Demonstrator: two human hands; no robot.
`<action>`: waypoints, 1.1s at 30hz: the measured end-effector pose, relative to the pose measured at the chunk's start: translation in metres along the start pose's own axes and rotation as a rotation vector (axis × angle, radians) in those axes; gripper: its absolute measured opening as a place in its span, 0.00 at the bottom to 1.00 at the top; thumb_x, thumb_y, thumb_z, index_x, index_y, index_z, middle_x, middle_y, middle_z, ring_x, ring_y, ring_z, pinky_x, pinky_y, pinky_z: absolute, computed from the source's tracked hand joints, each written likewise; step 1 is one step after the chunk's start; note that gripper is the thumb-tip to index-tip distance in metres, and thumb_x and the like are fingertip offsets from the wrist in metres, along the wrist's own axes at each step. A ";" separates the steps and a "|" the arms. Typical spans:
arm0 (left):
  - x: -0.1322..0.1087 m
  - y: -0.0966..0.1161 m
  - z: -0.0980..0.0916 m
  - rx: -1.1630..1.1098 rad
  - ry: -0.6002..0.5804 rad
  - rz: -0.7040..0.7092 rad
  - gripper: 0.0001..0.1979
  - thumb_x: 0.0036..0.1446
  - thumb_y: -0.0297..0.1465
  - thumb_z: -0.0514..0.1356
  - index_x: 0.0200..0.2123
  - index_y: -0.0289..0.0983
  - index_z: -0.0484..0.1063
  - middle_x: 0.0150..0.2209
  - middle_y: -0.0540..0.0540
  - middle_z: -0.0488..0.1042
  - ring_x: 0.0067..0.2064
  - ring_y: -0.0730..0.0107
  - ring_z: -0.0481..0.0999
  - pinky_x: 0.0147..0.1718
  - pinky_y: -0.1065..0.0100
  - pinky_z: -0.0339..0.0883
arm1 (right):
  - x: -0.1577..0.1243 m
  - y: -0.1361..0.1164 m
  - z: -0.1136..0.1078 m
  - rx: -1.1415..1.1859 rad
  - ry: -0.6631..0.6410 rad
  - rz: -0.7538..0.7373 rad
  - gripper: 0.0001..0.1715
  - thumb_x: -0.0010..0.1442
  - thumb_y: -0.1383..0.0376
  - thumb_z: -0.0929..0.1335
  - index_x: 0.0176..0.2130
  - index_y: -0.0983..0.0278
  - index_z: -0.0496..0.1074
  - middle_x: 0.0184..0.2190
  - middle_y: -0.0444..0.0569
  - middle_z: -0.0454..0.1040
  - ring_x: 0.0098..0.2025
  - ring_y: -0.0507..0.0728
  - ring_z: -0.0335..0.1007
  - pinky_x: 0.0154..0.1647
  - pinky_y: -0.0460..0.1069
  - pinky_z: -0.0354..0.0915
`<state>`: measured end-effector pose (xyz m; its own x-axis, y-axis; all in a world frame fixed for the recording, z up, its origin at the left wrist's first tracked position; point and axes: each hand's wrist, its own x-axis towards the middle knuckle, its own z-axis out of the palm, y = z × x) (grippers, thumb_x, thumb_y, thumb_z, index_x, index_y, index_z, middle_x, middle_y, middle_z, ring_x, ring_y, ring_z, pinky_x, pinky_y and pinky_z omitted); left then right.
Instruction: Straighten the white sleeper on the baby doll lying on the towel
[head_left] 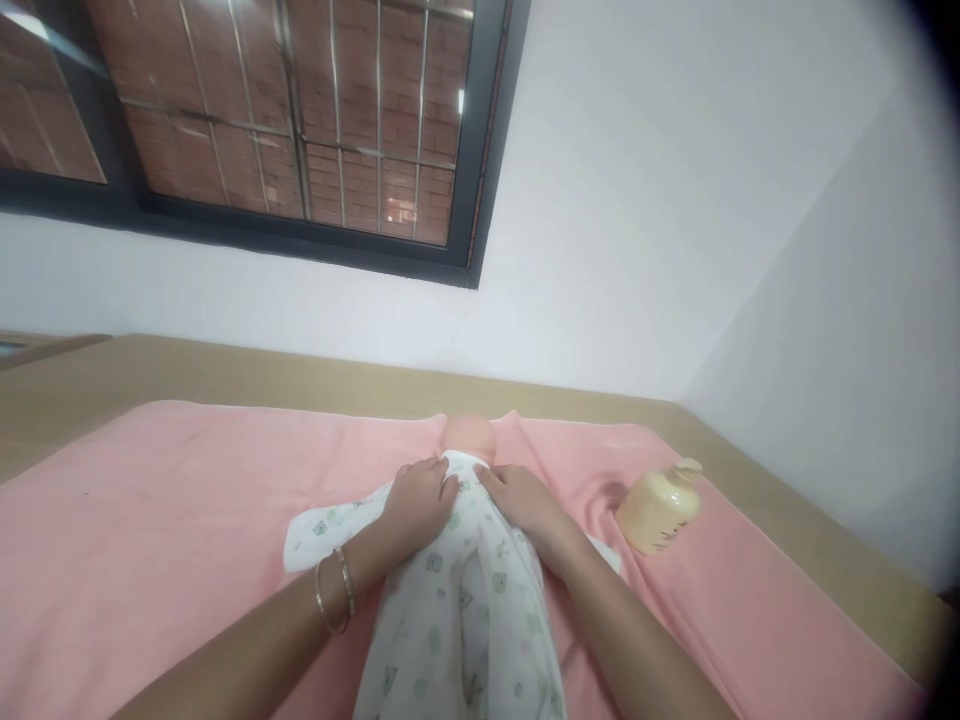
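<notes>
A doll with a round, bald, skin-toned head (469,435) lies on a pink blanket (202,490). It wears a white baby outfit (431,610) printed with small green and grey bears; one sleeve sticks out flat to the left. My left hand (421,500) is closed at the left side of the neckline, thumb over the cloth. At the right side of the neckline, my right hand (525,505) grips the fabric, its thumb close to the white collar. Some fingertips are hidden against the garment. Two thin bangles circle my left wrist.
To the right on the blanket stands a tilted pale yellow bottle (658,508) with dark lettering. Under the blanket is a wooden surface (300,375) reaching to a white wall (600,250). A dark-framed window (315,235) with metal bars is above.
</notes>
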<state>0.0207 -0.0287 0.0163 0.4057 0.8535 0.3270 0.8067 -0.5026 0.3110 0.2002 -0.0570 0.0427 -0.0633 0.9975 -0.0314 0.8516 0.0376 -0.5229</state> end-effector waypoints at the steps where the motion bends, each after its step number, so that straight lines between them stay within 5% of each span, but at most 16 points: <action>1: 0.000 0.000 0.000 0.000 0.000 0.000 0.15 0.62 0.33 0.43 0.32 0.36 0.67 0.34 0.44 0.73 0.37 0.62 0.70 0.39 0.61 0.59 | 0.000 0.000 0.000 0.001 -0.005 0.006 0.35 0.64 0.45 0.52 0.34 0.66 0.74 0.35 0.55 0.76 0.34 0.57 0.69 0.31 0.47 0.56; 33: 0.000 -0.004 -0.006 -0.119 -0.086 0.023 0.19 0.63 0.36 0.42 0.29 0.36 0.67 0.32 0.45 0.73 0.35 0.65 0.71 0.35 0.64 0.60 | -0.003 -0.001 0.000 0.023 -0.022 -0.007 0.37 0.65 0.45 0.50 0.37 0.66 0.75 0.38 0.57 0.76 0.38 0.59 0.69 0.35 0.47 0.57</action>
<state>0.0150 -0.0276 0.0208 0.4629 0.8478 0.2588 0.7425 -0.5303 0.4092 0.1989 -0.0602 0.0433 -0.0804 0.9957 -0.0461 0.8392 0.0427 -0.5422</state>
